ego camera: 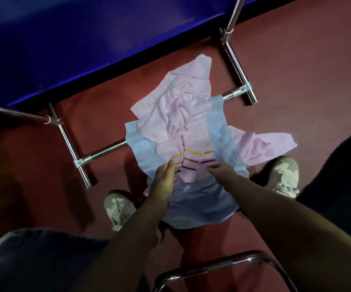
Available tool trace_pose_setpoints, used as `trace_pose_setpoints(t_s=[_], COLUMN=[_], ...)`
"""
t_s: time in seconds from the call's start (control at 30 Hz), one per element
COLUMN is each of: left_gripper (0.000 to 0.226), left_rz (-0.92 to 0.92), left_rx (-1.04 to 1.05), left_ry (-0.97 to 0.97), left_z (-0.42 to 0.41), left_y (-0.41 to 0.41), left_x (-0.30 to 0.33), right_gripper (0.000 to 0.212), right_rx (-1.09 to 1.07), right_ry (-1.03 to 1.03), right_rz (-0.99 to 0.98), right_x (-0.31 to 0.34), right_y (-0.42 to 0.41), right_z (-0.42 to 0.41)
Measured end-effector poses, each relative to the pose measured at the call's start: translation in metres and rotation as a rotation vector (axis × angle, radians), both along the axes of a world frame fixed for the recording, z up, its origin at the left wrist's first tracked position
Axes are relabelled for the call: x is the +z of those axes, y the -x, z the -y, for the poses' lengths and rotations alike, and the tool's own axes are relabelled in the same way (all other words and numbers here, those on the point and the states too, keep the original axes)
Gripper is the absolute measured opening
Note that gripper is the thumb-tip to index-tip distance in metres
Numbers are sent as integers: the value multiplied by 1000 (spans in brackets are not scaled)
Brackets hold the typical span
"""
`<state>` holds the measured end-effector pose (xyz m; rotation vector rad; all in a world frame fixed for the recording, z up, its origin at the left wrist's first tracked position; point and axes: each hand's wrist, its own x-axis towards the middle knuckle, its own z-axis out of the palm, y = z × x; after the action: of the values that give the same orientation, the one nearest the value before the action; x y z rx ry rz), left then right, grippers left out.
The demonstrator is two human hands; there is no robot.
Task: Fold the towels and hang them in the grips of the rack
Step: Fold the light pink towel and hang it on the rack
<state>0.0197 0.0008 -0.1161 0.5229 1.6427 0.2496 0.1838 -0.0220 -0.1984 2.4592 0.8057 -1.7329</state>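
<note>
A heap of towels lies over the low cross bar of a chrome rack (105, 151) on the red floor. A crumpled pink towel (176, 106) is on top, with a striped pink end (191, 163) toward me. A light blue towel (199, 209) lies beneath and hangs toward my feet. My left hand (165, 175) rests with straight fingers on the left edge of the striped end. My right hand (221, 168) has curled fingers at the striped end's right edge, beside a blue fold; whether it pinches cloth is unclear.
A dark blue wall panel (65, 49) fills the top left. Rack uprights (233, 15) rise at the top right and left. My two shoes (118, 209) stand on the red floor either side of the towels. A chrome chair frame (223, 264) curves at the bottom.
</note>
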Motion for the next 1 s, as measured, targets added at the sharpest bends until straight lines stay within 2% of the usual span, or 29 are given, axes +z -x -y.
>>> trace_pose_setpoints(t_s=[0.1, 0.23, 0.33, 0.4, 0.5, 0.6, 0.67, 0.77, 1.0], left_gripper=[22, 23, 41, 38, 18, 36, 40, 50, 54], left_rz=[-37, -46, -55, -55, -49, -78, -120, -133, -160], left_rx=[-22, -55, -63, -55, -117, -206, -246, -229, -271], left_ry=[29, 58, 32, -9, -115, -274, -385, -539, -748], left_z=[2, 6, 9, 9, 10, 9, 6, 4, 27], left_y=[4, 6, 2, -2, -6, -1, 4, 16, 16], left_x=[-12, -14, -5, 6, 35, 66, 96, 146, 259], right_gripper=[29, 26, 23, 21, 22, 23, 18, 15, 12], right_rx=[12, -86, -224, -273, -281, -223, -126, -16, 154], right_ry=[17, -12, -57, -92, -204, -344, -447, -587, -930], right_rz=[2, -29, -98, -175, -295, -441, -491, -494, -464], right_x=[-7, 0, 19, 41, 88, 149, 192, 256, 410], right_y=[2, 7, 13, 20, 32, 39, 40, 40, 39], right_z=[-4, -5, -8, -15, -25, -30, -30, -29, -25])
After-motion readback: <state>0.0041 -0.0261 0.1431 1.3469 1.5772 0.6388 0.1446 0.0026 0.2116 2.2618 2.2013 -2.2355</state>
